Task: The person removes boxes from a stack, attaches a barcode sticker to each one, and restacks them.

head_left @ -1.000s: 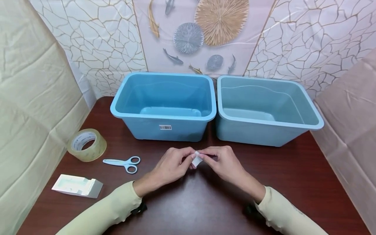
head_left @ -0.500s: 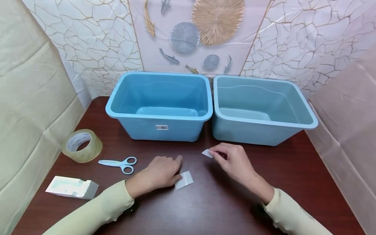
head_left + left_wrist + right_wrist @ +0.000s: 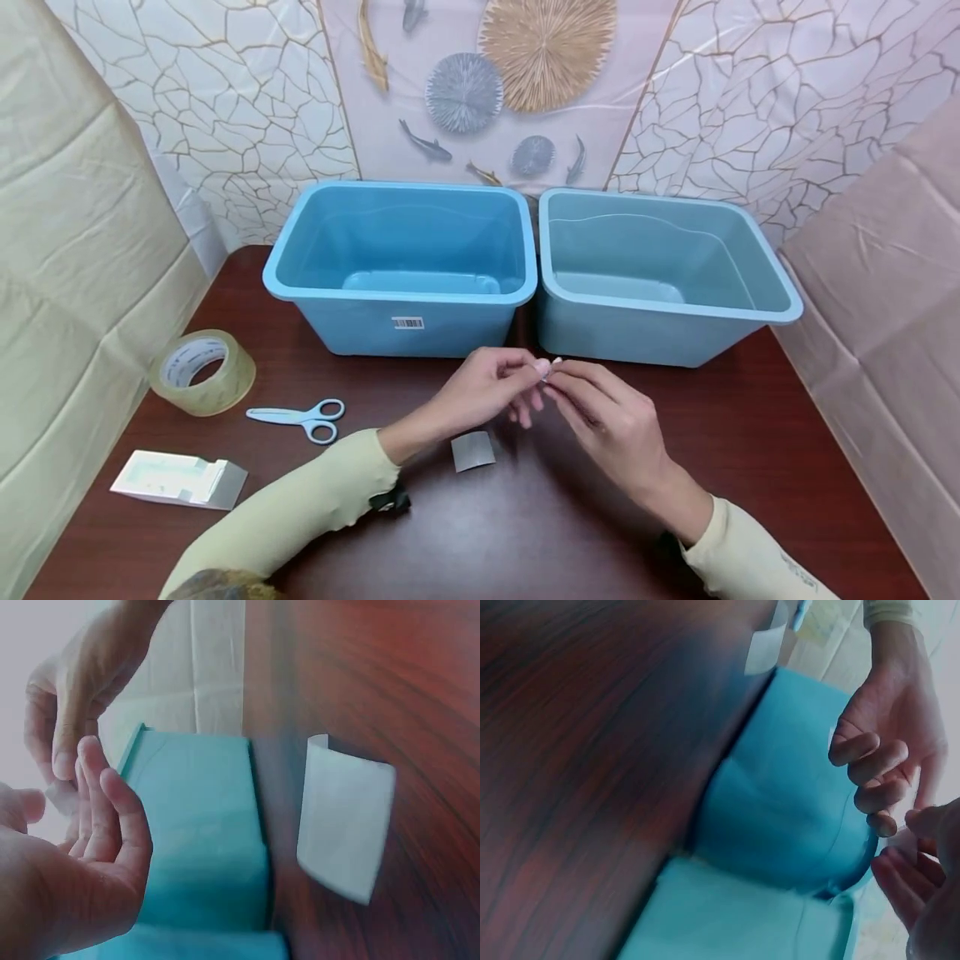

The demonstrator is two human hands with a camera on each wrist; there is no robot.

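A small whitish piece of paper or film (image 3: 904,841) is between my two hands, in front of the bins. My right hand (image 3: 618,425) pinches it between thumb and fingertips. From the other side, my left hand (image 3: 483,387) pinches its edge with thumb and forefinger; the remaining left fingers curl loosely. The fingers cover most of the small piece. A larger pale square piece (image 3: 472,451) lies on the table below my left hand, one edge bent up in the left wrist view, apart from both hands.
Two bins stand at the back: a blue bin (image 3: 405,333) with a barcode label, and a paler blue-green bin (image 3: 622,333) to its right. On the left lie a clear tape roll (image 3: 232,379), light-blue scissors (image 3: 296,417) and a white block-like box (image 3: 180,479).
The hands first met over a pale piece, then parted; the left put the larger square on the table while the right kept a small piece. Now the left hand has returned to the right's fingertips.
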